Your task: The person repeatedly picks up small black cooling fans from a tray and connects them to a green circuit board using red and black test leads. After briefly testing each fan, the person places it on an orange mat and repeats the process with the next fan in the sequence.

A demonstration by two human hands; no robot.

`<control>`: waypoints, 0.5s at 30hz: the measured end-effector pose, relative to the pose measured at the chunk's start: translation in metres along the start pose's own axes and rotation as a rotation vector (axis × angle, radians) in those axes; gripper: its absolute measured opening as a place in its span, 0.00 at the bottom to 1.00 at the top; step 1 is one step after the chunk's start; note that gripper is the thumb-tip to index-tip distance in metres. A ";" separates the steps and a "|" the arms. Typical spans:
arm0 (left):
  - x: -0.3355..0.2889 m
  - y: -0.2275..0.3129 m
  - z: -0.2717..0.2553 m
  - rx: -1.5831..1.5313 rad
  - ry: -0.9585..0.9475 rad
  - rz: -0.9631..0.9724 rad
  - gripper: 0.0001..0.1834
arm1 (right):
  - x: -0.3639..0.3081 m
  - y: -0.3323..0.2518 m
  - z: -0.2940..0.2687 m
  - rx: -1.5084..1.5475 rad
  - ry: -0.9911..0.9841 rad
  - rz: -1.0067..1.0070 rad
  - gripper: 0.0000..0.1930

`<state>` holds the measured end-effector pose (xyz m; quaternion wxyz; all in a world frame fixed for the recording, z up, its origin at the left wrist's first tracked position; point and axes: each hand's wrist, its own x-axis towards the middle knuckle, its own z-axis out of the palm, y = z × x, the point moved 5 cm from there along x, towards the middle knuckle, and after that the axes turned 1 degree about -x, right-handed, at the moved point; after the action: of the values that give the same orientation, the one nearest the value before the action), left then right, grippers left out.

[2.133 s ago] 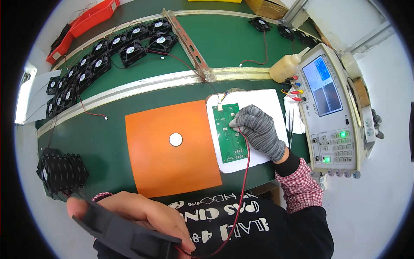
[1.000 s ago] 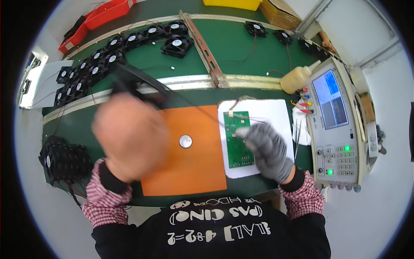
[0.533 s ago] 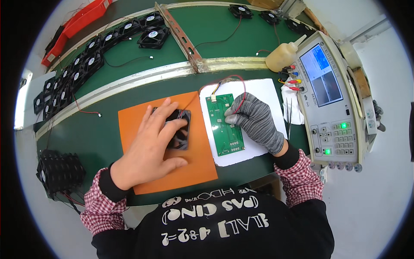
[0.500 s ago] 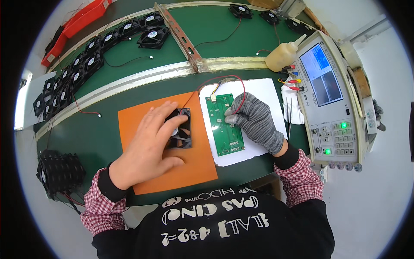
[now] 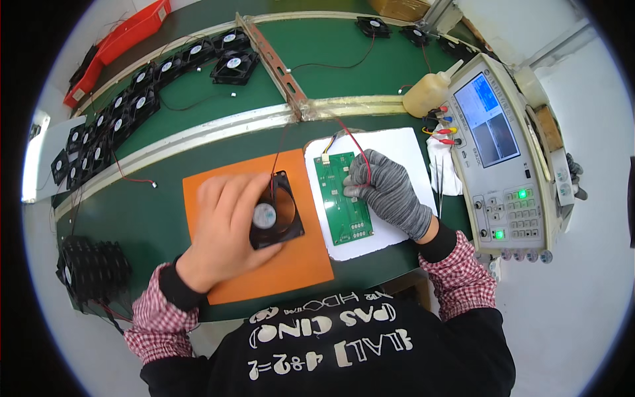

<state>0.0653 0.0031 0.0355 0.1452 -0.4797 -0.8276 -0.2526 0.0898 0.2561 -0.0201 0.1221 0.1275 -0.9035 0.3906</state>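
Note:
My left hand (image 5: pixel 221 228) is bare and rests on a black square cooling fan (image 5: pixel 276 210) that lies flat on an orange mat (image 5: pixel 291 264). Its fingers grip the fan's left side. My right hand (image 5: pixel 387 192) wears a grey knit glove and presses its fingertips on a green circuit board (image 5: pixel 340 198) lying on a white sheet (image 5: pixel 403 149). A red and black wire (image 5: pixel 354 142) runs from the fan over the board to my right fingers.
A grey test instrument with a blue screen (image 5: pixel 503 152) stands at the right. A yellowish squeeze bottle (image 5: pixel 430 92) sits behind the white sheet. Rows of black fans (image 5: pixel 126 109) line the far belt. A stack of fans (image 5: pixel 89 271) sits at the left edge. A red bin (image 5: pixel 119 46) is far left.
My left hand brought a fan up from below and set it down on the orange mat, covering the white disc. My right hand stayed on the circuit board.

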 end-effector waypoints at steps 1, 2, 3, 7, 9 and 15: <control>-0.003 0.018 -0.021 0.251 0.099 0.154 0.32 | 0.000 0.000 0.000 -0.022 -0.004 0.000 0.10; -0.008 0.037 -0.037 0.456 0.234 0.312 0.22 | -0.003 0.004 -0.002 0.037 0.016 0.023 0.10; -0.017 0.051 -0.055 0.377 0.369 0.402 0.21 | -0.005 0.009 0.000 0.110 0.020 0.035 0.10; -0.015 0.038 -0.061 -1.232 -0.161 0.006 0.29 | -0.003 -0.003 -0.002 0.001 0.054 -0.078 0.10; -0.010 0.035 -0.044 -1.743 -0.506 -0.313 0.24 | -0.004 -0.002 -0.004 0.001 0.069 -0.041 0.10; -0.004 0.029 -0.062 -0.896 -0.068 0.122 0.35 | -0.001 -0.007 -0.002 -0.114 0.045 -0.078 0.09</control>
<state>0.0923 -0.0224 0.0932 -0.0894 -0.5513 -0.6110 -0.5610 0.0933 0.2531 -0.0144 0.1646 0.1467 -0.9157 0.3360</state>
